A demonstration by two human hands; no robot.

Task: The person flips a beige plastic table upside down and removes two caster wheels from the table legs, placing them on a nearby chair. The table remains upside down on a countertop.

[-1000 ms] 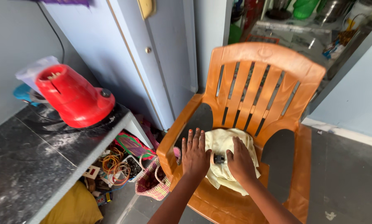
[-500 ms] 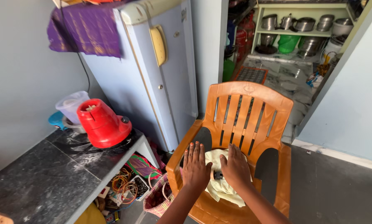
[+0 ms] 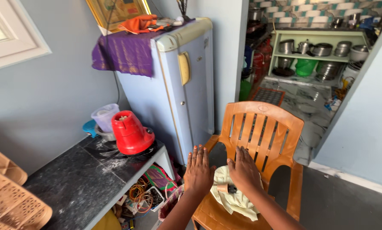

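We look down at our two hands laid flat, fingers spread and gripping nothing, on a pale yellow cloth (image 3: 235, 200) that lies crumpled on the seat of an orange plastic chair (image 3: 263, 127). Our left hand (image 3: 198, 172) rests at the cloth's nine o'clock edge, partly on the bare seat; our right hand (image 3: 243, 170) presses the cloth nearer its twelve o'clock side. Between the thumbs, just toward six o'clock from the right hand, sits a small dark object (image 3: 231, 188) with a tan stub beside it; we cannot tell what it is. The right thumb is the nearer of the two to it. The cloth's long axis runs roughly from twelve to six o'clock, its lower end hanging toward the seat's front edge.

The cloth looks soft, thin and wrinkled; the chair is hard, glossy moulded plastic with a slatted back. At nine o'clock from the chair stands a dark speckled stone counter (image 3: 71, 179) bearing a shiny red mixer base (image 3: 130, 134). Behind it, at eleven o'clock, stands a pale blue fridge (image 3: 186, 85) draped with a purple cloth (image 3: 125, 55).
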